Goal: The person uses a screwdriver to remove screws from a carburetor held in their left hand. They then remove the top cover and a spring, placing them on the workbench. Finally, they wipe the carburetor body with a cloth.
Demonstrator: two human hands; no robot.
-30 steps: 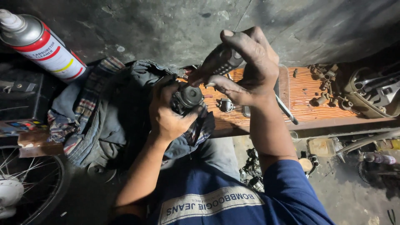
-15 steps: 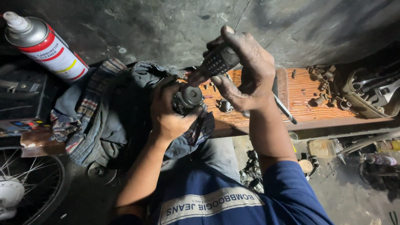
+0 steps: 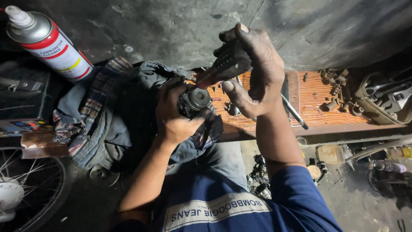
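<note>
Two hands busy at work. Left hand (image 3: 174, 116) wrapped tight round a small dark metal part (image 3: 194, 101), held up over the near edge of the wooden bench (image 3: 317, 96). Right hand (image 3: 253, 73) closed round a screwdriver (image 3: 225, 66), tip down on the part. Job looks midway: part not yet open, tip touching it. Part greasy, round, with a shiny cap. Rags (image 3: 107, 116) bunched to the left, spray can (image 3: 45, 41) past them, loose bolts (image 3: 334, 81) near the far right edge.

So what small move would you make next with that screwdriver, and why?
Probably turn the screwdriver. The right hand grips its black handle, the tip seems to meet the small dark part, and the left hand steadies that part over the rags.
</note>
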